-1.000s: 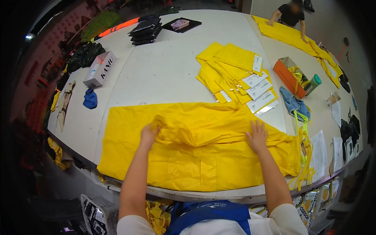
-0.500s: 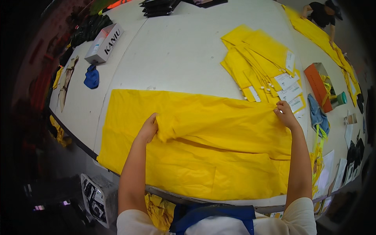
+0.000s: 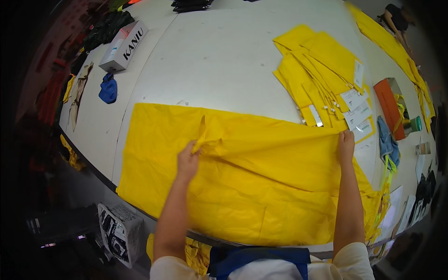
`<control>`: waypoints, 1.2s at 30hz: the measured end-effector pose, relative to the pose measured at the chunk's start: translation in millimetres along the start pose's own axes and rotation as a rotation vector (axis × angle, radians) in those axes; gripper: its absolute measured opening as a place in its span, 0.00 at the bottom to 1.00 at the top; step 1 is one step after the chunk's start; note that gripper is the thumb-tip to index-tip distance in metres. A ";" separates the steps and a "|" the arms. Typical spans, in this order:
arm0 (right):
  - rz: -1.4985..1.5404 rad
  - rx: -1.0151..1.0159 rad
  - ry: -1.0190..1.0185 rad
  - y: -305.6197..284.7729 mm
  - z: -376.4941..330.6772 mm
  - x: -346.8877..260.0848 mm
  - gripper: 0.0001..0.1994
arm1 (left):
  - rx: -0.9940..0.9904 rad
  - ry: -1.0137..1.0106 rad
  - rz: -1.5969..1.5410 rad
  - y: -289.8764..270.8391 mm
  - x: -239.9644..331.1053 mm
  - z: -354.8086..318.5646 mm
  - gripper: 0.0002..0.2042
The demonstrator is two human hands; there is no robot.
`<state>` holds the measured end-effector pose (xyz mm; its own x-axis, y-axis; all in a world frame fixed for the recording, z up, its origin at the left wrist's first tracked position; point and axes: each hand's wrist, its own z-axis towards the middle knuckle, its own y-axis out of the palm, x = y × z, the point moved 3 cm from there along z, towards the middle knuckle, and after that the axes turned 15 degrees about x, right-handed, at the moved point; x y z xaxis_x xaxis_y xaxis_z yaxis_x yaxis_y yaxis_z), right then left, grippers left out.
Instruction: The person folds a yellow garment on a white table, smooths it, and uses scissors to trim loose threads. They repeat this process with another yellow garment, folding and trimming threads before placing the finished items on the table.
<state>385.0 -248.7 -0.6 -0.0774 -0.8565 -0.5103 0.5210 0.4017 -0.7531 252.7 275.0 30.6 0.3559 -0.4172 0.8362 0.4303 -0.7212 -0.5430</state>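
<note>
A wide yellow garment (image 3: 163,140) lies spread over the near part of the table, with a raised fold running across its middle. My left hand (image 3: 188,162) pinches a bunched piece of this fold left of centre, where a small flap of cloth stands up. At the garment's far right corner, my right hand (image 3: 346,144) is closed on the edge, and the cloth is stretched between both hands. Just beyond my right hand is a fanned pile of folded yellow garments (image 3: 322,60) with white paper labels.
On the white table (image 3: 186,70) are a grey box (image 3: 122,49) and a blue cloth (image 3: 108,89) at left. An orange box (image 3: 388,109) and a denim cloth (image 3: 387,144) lie at right. A person (image 3: 396,21) works at far right. A basket (image 3: 122,233) stands below the left edge.
My left hand has shifted right with its bunch of cloth, and a flap now stands up there. My right hand has drawn slightly nearer me, stretching the fold. The view has shifted slightly.
</note>
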 end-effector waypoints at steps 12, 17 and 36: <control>-0.200 0.156 -0.215 10.3 -13.6 -1.0 0.08 | 0.128 0.116 0.101 23.4 67.6 55.4 0.19; -0.215 0.126 -0.177 18.5 -12.8 -8.7 0.07 | -0.184 0.008 0.546 33.7 -5.2 79.9 0.20; 0.040 -0.446 -0.007 -16.1 18.0 -18.9 0.19 | -0.331 0.522 0.954 72.6 61.6 132.5 0.19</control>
<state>393.3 -244.9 28.6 -0.0583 -0.8392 -0.5407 0.1055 0.5334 -0.8393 415.8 270.3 32.5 -0.0019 -0.9979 0.0642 -0.0993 -0.0637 -0.9930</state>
